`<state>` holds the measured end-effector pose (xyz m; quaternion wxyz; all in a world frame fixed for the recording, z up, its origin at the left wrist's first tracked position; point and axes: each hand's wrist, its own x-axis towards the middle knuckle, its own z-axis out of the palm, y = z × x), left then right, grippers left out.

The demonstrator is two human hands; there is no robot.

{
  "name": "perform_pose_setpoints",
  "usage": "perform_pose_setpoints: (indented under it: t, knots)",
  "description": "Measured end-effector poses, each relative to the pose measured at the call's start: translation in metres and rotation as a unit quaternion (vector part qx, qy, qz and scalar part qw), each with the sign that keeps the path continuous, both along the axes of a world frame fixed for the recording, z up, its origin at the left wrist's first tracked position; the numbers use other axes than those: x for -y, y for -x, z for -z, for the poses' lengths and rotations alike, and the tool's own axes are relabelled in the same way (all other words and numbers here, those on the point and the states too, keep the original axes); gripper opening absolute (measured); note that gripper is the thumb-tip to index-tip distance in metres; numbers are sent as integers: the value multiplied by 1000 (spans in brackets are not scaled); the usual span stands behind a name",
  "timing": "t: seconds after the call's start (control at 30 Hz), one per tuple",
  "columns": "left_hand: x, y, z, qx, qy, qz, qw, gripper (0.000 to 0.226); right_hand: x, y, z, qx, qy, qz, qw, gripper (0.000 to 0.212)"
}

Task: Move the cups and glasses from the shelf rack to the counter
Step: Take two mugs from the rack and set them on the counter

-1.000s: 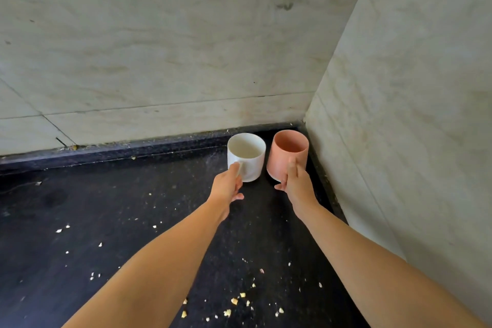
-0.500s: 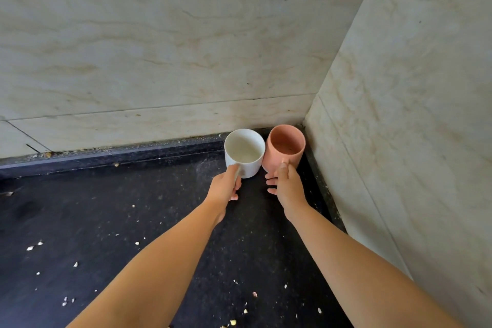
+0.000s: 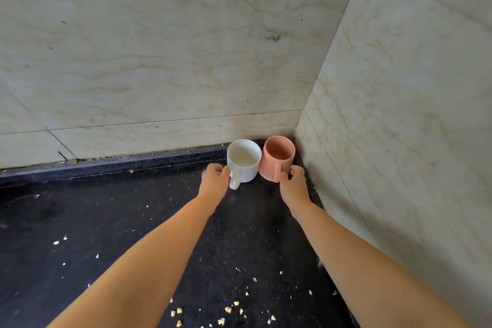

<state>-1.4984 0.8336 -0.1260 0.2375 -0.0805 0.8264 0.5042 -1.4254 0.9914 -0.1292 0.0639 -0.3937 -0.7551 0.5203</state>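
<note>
Two mugs, upright on a black speckled desk [image 3: 106, 221], tucked into the corner where two marble walls meet. Nearest the camera: pale crumbs [image 3: 229, 309] scattered across the desk's front edge, between two bare forearms reaching forward. Further in, left hand [image 3: 214, 181] just beside the white mug [image 3: 243, 161], fingers [image 3: 213, 168] loosely curled and slack, gripping nothing; whether thumb touches the mug wall cannot be told. White mug's handle [image 3: 235, 180] turned toward the camera, free of the hand. To its right, right hand [image 3: 294, 185] at the near right side of the pink mug [image 3: 278, 158], fingers [image 3: 295, 170] relaxed and partly bent, holding nothing, thumb close against that mug's handle [image 3: 277, 172]; contact unclear. Mugs side by side, walls touching or nearly so, pink one closest to the right wall [image 3: 399, 114]. Both mugs' insides visible from above, nothing seen within. Behind them, a dark raised ledge [image 3: 133, 164] along the back wall [image 3: 159, 48], grit gathered in the seam.
</note>
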Motion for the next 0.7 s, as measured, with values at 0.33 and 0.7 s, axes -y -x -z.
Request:
perform_pose_setpoints:
  t: [0.33,0.7]
  knots:
    - [58,-49,-58,-303,247,211,896,50,51,-34,-70,-23,-483,-283,828,44]
    - [179,-98,-89,-289,350,112,884,50,141,-33,-92,-10,-513,-446,733,51]
